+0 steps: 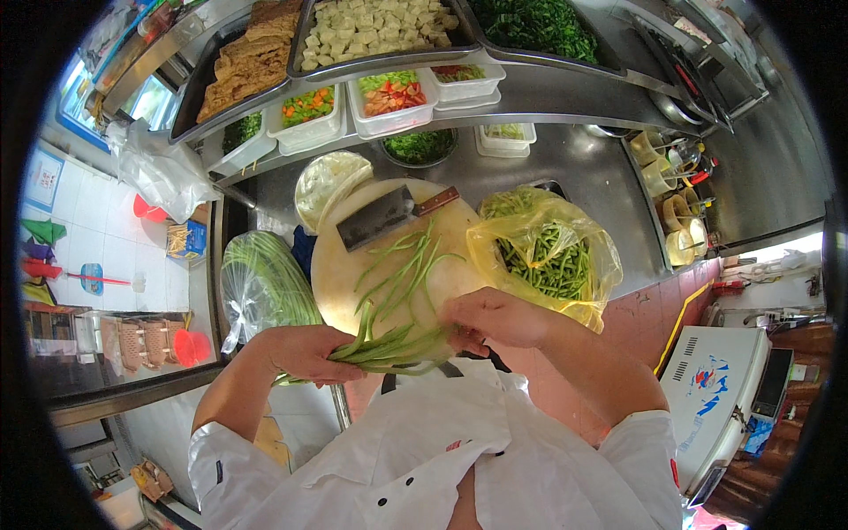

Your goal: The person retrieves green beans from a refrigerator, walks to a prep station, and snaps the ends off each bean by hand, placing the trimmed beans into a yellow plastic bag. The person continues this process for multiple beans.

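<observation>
A bunch of long green beans (pixel 397 351) lies across my left hand (pixel 311 354), which grips it at the near edge of a round cutting board (pixel 334 291). At the bunch's other end, my right hand (pixel 493 321) has its fingers curled on the bean tips. Several loose long beans (pixel 407 271) are spread over the board. Behind them rests a cleaver (pixel 377 218) with a wooden handle, its blade to the left. Cut green beans (pixel 546 262) fill a yellow plastic bag (pixel 596 245) right of the board. Left of it, a clear bag (pixel 265 285) holds more long beans.
Above the steel counter (pixel 603 179), a shelf carries trays of tofu cubes (pixel 377 30), brown sheets (pixel 252 56) and chopped greens (pixel 536 26). Plastic tubs (pixel 391 99) of cut vegetables stand underneath. A bowl of greens (pixel 421 146) sits behind the board. Seasoning containers (pixel 676 218) line the right side.
</observation>
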The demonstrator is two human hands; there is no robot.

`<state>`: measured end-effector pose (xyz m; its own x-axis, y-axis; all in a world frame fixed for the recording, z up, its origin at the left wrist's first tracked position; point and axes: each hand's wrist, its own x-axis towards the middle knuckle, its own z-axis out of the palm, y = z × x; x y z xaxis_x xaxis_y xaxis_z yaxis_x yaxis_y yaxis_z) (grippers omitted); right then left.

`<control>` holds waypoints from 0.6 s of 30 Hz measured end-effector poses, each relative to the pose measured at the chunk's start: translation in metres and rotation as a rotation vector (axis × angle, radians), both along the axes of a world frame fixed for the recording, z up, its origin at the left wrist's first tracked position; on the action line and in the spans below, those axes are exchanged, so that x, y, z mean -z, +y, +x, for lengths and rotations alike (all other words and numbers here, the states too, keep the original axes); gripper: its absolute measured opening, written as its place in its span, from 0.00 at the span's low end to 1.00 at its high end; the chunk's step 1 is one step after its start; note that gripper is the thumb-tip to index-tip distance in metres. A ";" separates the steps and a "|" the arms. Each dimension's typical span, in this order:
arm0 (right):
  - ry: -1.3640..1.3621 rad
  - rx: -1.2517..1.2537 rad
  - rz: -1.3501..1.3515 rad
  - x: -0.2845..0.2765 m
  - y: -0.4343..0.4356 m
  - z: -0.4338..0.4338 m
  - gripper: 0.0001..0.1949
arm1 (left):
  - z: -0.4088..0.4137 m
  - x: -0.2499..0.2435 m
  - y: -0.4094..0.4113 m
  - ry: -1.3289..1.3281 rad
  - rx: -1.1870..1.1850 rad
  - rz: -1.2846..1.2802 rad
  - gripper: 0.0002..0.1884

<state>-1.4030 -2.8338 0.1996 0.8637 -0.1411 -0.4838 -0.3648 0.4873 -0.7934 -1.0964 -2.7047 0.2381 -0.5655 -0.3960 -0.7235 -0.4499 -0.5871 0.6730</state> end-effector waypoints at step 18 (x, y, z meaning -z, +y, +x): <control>0.007 -0.639 -0.674 0.015 0.048 -0.037 0.16 | 0.011 0.046 0.039 0.326 -0.103 0.273 0.15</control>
